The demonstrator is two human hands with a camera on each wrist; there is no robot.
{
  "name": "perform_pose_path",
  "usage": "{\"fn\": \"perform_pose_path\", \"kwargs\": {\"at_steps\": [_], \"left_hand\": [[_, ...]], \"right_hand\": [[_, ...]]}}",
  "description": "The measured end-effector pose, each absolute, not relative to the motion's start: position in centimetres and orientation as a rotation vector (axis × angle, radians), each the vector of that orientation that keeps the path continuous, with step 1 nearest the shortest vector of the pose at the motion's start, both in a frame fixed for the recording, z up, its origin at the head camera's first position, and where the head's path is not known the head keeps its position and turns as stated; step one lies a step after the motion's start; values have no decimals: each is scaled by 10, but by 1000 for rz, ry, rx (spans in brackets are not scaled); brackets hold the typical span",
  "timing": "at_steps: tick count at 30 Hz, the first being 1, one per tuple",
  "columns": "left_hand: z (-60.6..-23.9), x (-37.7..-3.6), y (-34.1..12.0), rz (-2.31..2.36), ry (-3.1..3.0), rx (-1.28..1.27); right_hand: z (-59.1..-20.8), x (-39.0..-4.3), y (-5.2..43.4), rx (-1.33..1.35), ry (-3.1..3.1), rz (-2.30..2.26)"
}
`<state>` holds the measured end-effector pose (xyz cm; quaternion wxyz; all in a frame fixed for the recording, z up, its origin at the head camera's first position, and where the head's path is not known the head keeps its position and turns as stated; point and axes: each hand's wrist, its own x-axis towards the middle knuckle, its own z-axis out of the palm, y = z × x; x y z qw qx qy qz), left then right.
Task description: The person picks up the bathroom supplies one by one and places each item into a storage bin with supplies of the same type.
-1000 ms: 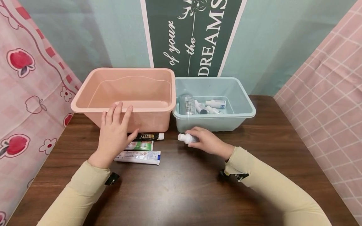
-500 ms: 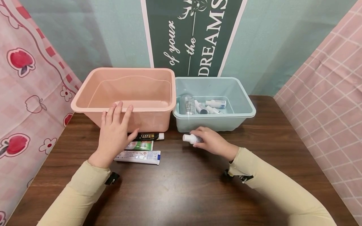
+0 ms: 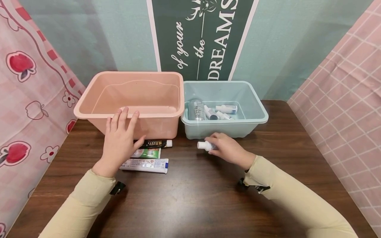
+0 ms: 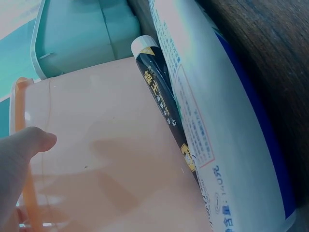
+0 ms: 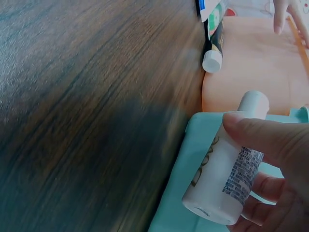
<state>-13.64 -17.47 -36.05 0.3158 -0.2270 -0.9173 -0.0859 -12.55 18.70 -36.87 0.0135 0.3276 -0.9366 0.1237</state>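
Note:
My right hand [image 3: 227, 148] grips a small white bottle [image 5: 219, 176] with a white cap, thumb on one side and fingers curled behind. In the head view the bottle lies sideways in front of the blue bin [image 3: 223, 129], its cap pointing left. My left hand [image 3: 119, 142] rests with straight, spread fingers on the front rim of the pink bin [image 3: 160, 127]. Below that hand lie three toothpaste tubes: a black tube [image 3: 154, 144], a green and white tube [image 3: 147, 153] and a white tube [image 3: 146, 165] with a blue end. The hand hides their left parts.
Inside the blue bin are a clear bottle [image 3: 196, 109] and several small white bottles [image 3: 226, 109]. Both bins stand side by side against the back curtain [image 3: 276, 49] on a dark wooden table [image 3: 178, 205]. Pink curtains hang at the left and right.
My right hand has moved a little to the right with the white bottle, along the front of the blue bin. The left hand stays on the pink rim.

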Motion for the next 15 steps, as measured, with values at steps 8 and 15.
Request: {"fn": "perform_pose_path", "kwargs": {"at_steps": [8,15], "left_hand": [[-360,-137,-175,-228,-2423,-598],[-360,-137,-175,-234,-2429,-598]], "right_hand": [[-368,-125,194,971,-2932,358],[-368,-124,200,962,-2913,333]]}}
